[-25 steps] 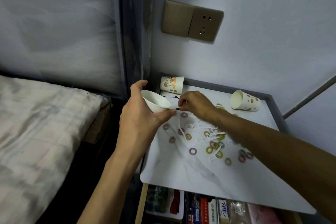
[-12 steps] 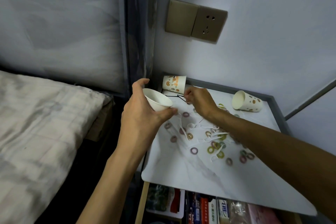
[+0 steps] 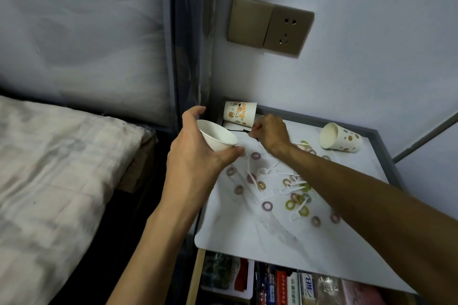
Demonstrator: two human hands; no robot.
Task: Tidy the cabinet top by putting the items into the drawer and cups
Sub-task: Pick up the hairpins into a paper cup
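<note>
Above the left edge of the worktop (image 3: pixel 247 238), the left hand (image 3: pixel 195 158) has its grip curled round a plain white paper cup (image 3: pixel 218 135), which is tilted with its mouth toward the right hand (image 3: pixel 271 132). That hand's grip is closed to a pinch on a thin black strand (image 3: pixel 236 130) at the worktop's back left, just beside the held cup's rim. A printed cup (image 3: pixel 240 112) stands in the worktop's back left corner, and a spotted cup (image 3: pixel 340 140) lies on its side near the back right. Coloured rings (image 3: pixel 267 205) and white strips (image 3: pixel 262 171) are scattered over the worktop's pale, marbled middle. Below its front edge an open drawer (image 3: pixel 194 280) shows packets. Behind the worktop a wall socket (image 3: pixel 270 26) sits on the pale wall, and to the worktop's left is a bed (image 3: pixel 62 168).
</note>
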